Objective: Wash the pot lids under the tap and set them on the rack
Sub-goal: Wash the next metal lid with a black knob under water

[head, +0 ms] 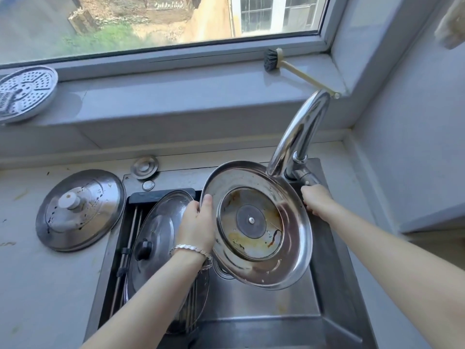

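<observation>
My left hand (197, 226) grips the left rim of a steel pot lid (256, 224) and holds it tilted over the sink (264, 306), its stained underside facing me. The lid's upper edge sits under the spout of the chrome tap (299, 132); no water shows. My right hand (315, 199) is behind the lid's right edge at the tap's lever (305, 178); its fingers are hidden. A glass lid with a black knob (161, 238) lies on the rack (125, 248) across the sink's left side. Another steel lid with a white knob (80, 210) lies on the counter to the left.
A perforated steamer plate (25, 93) leans on the window sill at the far left. A dish brush (297, 69) lies on the sill above the tap. A wall corner closes in on the right. Small round metal caps (144, 167) sit behind the sink.
</observation>
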The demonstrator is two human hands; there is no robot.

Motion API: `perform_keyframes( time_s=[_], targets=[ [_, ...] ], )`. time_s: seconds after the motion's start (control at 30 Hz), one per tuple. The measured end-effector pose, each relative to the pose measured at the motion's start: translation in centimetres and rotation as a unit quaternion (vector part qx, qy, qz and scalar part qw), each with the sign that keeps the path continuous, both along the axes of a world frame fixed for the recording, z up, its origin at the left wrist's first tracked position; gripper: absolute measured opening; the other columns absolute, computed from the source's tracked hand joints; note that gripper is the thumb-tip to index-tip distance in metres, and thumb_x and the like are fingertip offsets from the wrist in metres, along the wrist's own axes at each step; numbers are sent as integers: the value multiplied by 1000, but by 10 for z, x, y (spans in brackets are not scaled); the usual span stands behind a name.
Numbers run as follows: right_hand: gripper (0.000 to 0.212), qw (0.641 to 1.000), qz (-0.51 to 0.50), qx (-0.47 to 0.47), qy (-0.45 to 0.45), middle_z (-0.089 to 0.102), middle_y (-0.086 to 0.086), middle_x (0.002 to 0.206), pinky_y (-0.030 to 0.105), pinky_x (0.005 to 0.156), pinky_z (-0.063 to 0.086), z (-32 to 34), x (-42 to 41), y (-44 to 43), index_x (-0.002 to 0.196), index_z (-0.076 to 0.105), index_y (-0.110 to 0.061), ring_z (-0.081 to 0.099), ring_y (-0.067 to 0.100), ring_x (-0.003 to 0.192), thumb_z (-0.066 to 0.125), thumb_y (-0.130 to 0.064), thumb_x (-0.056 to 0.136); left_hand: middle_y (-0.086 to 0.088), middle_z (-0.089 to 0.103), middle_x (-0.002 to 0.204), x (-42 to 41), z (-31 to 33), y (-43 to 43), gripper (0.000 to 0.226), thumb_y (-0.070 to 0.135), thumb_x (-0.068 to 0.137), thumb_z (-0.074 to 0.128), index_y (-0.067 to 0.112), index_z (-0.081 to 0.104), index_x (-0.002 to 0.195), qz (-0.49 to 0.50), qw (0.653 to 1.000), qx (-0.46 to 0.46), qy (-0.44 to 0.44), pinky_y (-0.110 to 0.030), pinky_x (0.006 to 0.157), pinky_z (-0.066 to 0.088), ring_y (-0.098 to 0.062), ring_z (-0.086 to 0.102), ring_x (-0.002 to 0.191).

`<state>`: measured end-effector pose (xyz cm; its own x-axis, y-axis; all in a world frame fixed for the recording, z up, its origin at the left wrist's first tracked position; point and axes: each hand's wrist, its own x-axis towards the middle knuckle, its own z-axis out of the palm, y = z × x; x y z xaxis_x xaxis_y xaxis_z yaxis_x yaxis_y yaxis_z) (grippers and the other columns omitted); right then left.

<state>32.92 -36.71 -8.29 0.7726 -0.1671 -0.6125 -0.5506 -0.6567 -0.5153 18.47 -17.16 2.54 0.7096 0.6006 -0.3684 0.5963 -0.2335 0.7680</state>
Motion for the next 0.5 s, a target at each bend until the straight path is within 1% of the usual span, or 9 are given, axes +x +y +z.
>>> perform_keyframes(
  time_s=[0.07, 0.13, 0.2, 0.3, 0.33, 0.37, 0.4, 0.43, 0.5],
  targets=[
    [21, 1000, 4, 3, -4, 51, 12, 84, 27, 55, 33, 0, 0, -1, 66, 41, -17, 48, 26, 75, 38, -18, 86, 0, 31, 62, 0, 2, -3, 41, 34, 97, 38, 15, 28, 62, 1, 1000, -2, -6, -29, 53, 24, -17, 29, 57],
    [11, 1000, 11, 5, 4, 49, 10, 73, 27, 54, 33, 3, 0, 0, 84, 48, -14, 48, 25, 69, 37, -16, 87, 0, 31, 63, -1, 3, -5, 41, 34, 97, 38, 15, 28, 62, 2, 1000, -4, -7, -29, 52, 25, -18, 30, 59],
    [11, 1000, 17, 8, 7, 46, 7, 68, 27, 54, 33, 4, -2, -1, 96, 44, -17, 45, 23, 61, 36, -16, 88, 0, 31, 63, -2, 4, -5, 41, 34, 97, 38, 15, 28, 62, 3, 1000, -4, -1, -29, 52, 24, -17, 29, 57],
    [17, 1000, 23, 10, 6, 45, 7, 69, 28, 57, 34, 11, -4, -2, 79, 45, -15, 44, 23, 62, 34, -21, 90, 0, 30, 62, -4, 5, -6, 42, 34, 97, 37, 15, 26, 62, 3, 1000, -4, 6, -29, 52, 23, -16, 28, 56],
    [22, 1000, 25, 3, 3, 46, 9, 74, 29, 62, 35, 15, -7, -1, 81, 48, -13, 47, 26, 69, 34, -25, 92, 0, 30, 62, -4, 6, -7, 42, 34, 97, 37, 15, 26, 62, 4, 1000, -4, 7, -29, 51, 23, -16, 28, 55],
    [27, 1000, 24, -12, -10, 50, 13, 85, 31, 70, 37, 20, -11, 1, 96, 51, -9, 51, 29, 82, 34, -30, 95, 0, 30, 62, -5, 6, -7, 42, 35, 97, 37, 15, 26, 61, 5, 1000, -5, 7, -29, 51, 23, -16, 28, 55],
    [39, 999, 17, -35, -34, 51, 18, 104, 33, 78, 38, 26, -17, 4, 115, 48, -5, 51, 33, 99, 35, -35, 95, 0, 30, 62, -5, 6, -7, 42, 35, 97, 37, 15, 26, 61, 7, 1000, -7, 6, -29, 51, 23, -15, 28, 55],
    [50, 996, 13, -56, -70, 46, 20, 122, 36, 88, 38, 34, -27, 8, 130, 38, -2, 46, 34, 113, 38, -39, 95, 0, 30, 62, -6, 6, -8, 42, 35, 97, 37, 15, 26, 62, 8, 1000, -8, 5, -29, 51, 23, -16, 28, 55],
    [57, 981, 61, -64, -171, 34, 19, 138, 40, 103, 32, 46, -53, 20, 138, 29, -3, 33, 32, 127, 42, -36, 94, 0, 30, 62, -6, 6, -8, 42, 35, 97, 37, 15, 26, 62, 10, 1000, -8, 4, -29, 52, 24, -16, 28, 55]
  ],
)
